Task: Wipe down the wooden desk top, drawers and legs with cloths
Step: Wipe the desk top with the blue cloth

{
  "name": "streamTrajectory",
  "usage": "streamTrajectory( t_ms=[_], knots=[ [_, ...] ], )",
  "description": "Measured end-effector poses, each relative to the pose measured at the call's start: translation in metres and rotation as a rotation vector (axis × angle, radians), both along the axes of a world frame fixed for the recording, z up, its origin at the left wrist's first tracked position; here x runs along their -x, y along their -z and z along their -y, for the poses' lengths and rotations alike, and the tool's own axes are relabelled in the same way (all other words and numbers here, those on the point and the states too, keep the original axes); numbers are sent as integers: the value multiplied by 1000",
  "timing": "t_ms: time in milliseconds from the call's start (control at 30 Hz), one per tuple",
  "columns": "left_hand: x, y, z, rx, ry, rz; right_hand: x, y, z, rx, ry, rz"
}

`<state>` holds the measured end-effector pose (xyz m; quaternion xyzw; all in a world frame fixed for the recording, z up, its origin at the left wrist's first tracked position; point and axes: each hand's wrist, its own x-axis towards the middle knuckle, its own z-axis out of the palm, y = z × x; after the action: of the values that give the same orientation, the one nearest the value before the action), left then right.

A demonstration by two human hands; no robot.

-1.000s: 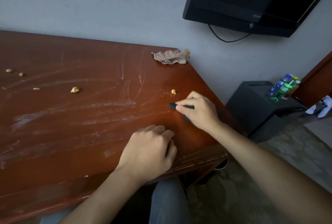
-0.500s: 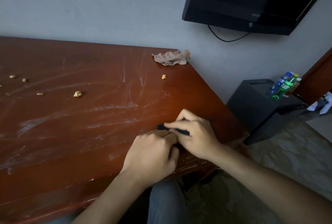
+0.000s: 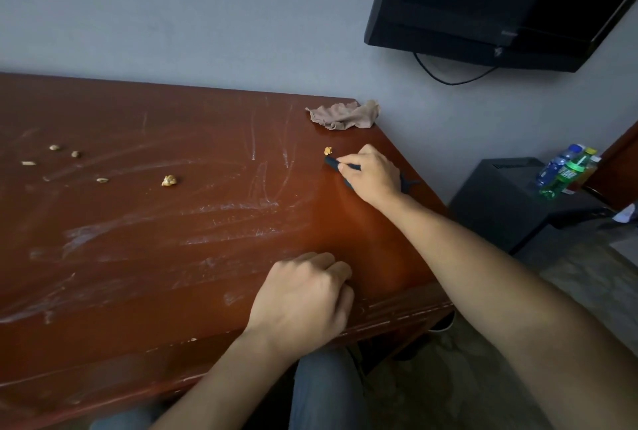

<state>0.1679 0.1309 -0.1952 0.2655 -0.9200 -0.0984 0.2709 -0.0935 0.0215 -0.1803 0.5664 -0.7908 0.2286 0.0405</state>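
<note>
**A:** What have the fingers (image 3: 345,167) got hold of?

**B:** On the right hand (image 3: 371,174) they are curled round a dark cloth (image 3: 331,163), pressed flat to the bench (image 3: 207,222) near its far right corner, just beside an orange crumb (image 3: 328,151). The left hand (image 3: 303,295) rests knuckles-up near the front edge, fingers tucked under; I cannot tell whether it holds anything.

**A:** How will that cloth handle?

**B:** Soft and light, I'd judge, so it wants bunching in the palm or it will slide out. A second, tan cloth (image 3: 343,115) lies crumpled at the far corner, touching the wall (image 3: 207,15); take it by a fold.

**A:** Anything in the way?

**B:** More crumbs (image 3: 168,181) are scattered well to the left among pale streaks. Beyond the bench's right end stands a dark cabinet (image 3: 500,202) carrying bottles (image 3: 566,169).
</note>
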Motion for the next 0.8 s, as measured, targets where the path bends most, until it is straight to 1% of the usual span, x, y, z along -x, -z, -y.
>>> streamTrajectory(
  t_ms=[100,167,267,333,400,500,600,700,800],
  knots=[
    [-1,-1,0,-24,-6,18,-21,5,-44,27,-97,9],
    [-2,-1,1,-28,-17,27,-43,7,-89,64,-232,29],
    [-2,0,0,17,-7,-23,-68,5,-144,68,-522,72],
    [-3,3,-1,84,2,-64,-66,4,-150,28,-590,81],
    [-10,7,-4,145,5,-46,-57,3,-134,16,-533,50],
    [-38,14,-14,232,-19,67,-39,1,-85,16,-312,-10],
    [-77,24,-24,250,-112,156,-30,-2,-29,-6,-167,-34],
    [-102,32,-27,242,-221,220,-35,-3,5,-14,-96,-29],
    [-108,40,-28,238,-272,252,-42,0,3,0,-92,-17]
  ],
)
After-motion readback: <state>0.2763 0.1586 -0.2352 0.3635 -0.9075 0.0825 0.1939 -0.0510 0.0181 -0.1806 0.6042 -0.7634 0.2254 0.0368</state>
